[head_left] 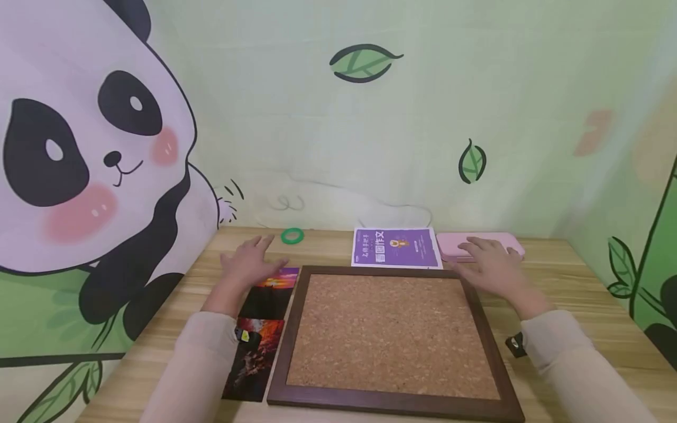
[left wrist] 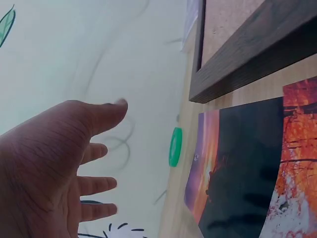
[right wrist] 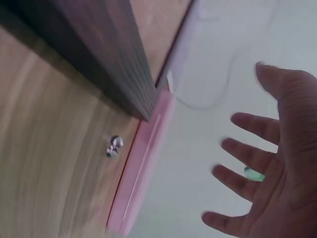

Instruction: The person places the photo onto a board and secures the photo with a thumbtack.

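1. Closest to the person is a cork board [head_left: 391,335] in a dark wood frame, lying flat on the table [head_left: 576,329].
2. Just left of the board there are 2 photos [head_left: 259,329] end to end, the far one with an orange and purple sky.
3. The left hand [head_left: 248,261] is over the far end of those photos, fingers spread and relaxed, gripping nothing. Can't tell if it actually touches the paper.
4. The right hand [head_left: 489,258] sits by the board's far right corner, fingers straight and fanned out, reaching over a pink case [head_left: 478,245]. Nothing held there either.
5. A small metal pin [right wrist: 113,146] lies on the table beside the case.
6. Further back, a purple booklet [head_left: 396,248] lies between the board and the wall.
7. A green ring [head_left: 292,235] lies near the wall, just past the left hand.
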The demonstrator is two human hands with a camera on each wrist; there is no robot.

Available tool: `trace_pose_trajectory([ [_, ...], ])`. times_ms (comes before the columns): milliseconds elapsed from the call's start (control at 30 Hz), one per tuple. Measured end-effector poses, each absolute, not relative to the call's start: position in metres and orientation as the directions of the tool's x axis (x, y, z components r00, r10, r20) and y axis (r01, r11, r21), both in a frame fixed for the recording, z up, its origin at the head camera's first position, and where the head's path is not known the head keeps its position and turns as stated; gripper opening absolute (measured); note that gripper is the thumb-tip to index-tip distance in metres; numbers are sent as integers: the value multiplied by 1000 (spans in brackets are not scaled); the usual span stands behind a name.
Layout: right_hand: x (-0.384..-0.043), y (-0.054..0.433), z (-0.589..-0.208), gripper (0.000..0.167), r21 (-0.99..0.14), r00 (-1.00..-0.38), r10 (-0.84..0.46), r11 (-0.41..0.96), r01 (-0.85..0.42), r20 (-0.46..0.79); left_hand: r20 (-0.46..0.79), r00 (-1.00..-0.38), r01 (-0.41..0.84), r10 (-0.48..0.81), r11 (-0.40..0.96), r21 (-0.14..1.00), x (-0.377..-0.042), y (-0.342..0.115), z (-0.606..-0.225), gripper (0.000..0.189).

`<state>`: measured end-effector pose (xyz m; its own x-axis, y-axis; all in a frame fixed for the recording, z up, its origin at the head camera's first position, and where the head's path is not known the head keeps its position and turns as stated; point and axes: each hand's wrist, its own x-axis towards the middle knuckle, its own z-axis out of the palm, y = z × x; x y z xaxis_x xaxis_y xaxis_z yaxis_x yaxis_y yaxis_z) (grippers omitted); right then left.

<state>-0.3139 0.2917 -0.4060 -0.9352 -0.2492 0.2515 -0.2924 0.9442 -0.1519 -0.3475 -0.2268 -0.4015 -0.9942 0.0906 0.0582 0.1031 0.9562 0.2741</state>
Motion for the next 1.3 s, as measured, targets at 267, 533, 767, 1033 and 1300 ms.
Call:
trace_pose_trajectory([
  [267, -307, 331, -412, 35, -444, -930, -278, 821, -359, 239, 25, -1000, 24, 16, 921, 389, -351, -236, -415, 80],
  [533, -302, 352, -449, 34, -561, -960, -219, 779, -280, 175, -10, -999, -40, -40, 890, 454, -345, -239, -440, 87],
  [767, -299, 352, -461, 29, -566, -971, -198, 789, -237, 130, 1, -997, -63, -72, 875, 479, -342, -236, -451, 71],
  [1033, -301, 353, -464, 22, -557, -975, -190, 800, -220, 113, -20, -997, -78, -78, 890, 450, -346, -235, -455, 44],
  [1300, -308, 354, -473, 27, -557, -971, -178, 795, -238, 160, -50, -989, -144, -136, 886, 441, -349, -234, -455, 59],
])
